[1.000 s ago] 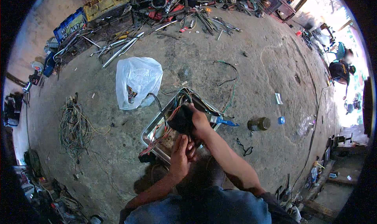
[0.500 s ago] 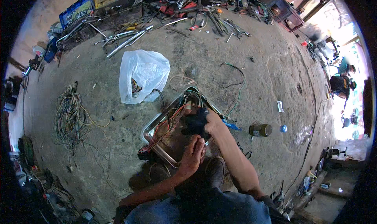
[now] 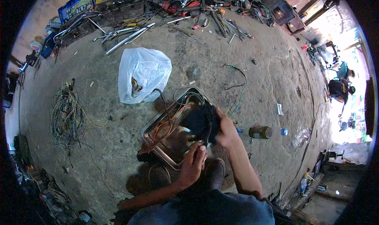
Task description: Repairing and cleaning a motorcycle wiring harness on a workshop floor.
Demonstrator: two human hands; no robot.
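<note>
Right hand, closed around the right side of a black bundle of taped wiring, which it holds above a shallow metal tray. Left hand, just near of the bundle, fingers curled with the fingertips at the bundle's lower edge; whether they pinch a wire cannot be told. The tray lies on the concrete floor directly in front of the person, tilted diagonally, and carries loose red, orange and green wires that run up into the bundle. A dark shoe rests on the floor at the tray's near right corner, beside the left hand.

Right of the right hand, a brown bottle lies on its side, with a small blue cap just beyond it. Far left of the tray, a translucent white plastic bag holds further wire. Well to the left, a tangled heap of thin cables spreads over the floor. A green cable loops on the floor to the far right of the tray. Metal rods and tools line the far edge of the floor. At far right, two people crouch in daylight.
</note>
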